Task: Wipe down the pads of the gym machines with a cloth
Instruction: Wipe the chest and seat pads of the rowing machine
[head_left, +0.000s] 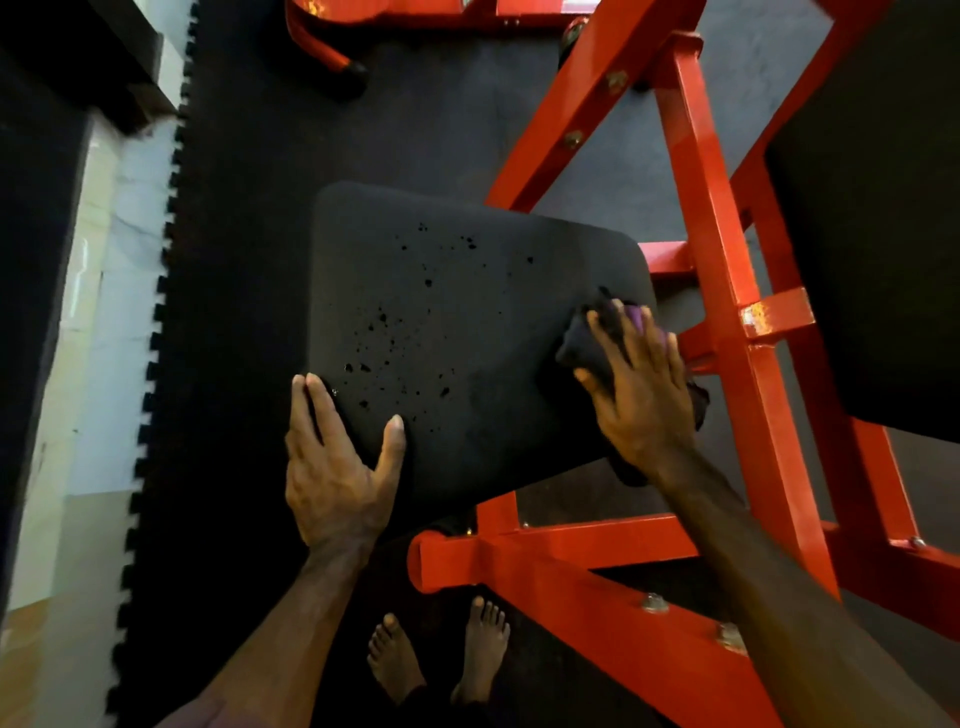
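Right hand (641, 384) is pressing a dark cloth (584, 345) flat under spread fingers at the right edge of the seat pad (467, 322). Left hand (337, 467) is lying open on the near-left corner, probably bracing. Dark specks (405, 332) are awaiting wiping.

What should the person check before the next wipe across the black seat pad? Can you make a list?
1. Cloth under the right hand: ok, fingers press it down.
2. Cloth touching the seat pad: ok, at its right edge.
3. Left hand steadying the pad: ok, resting on the near left corner.
4. Dark specks gone: not ok, many across the middle.
5. Way clear of the red frame: not ok, the bar sits close beside the right hand.
6. Cloth clean enough: cannot tell.
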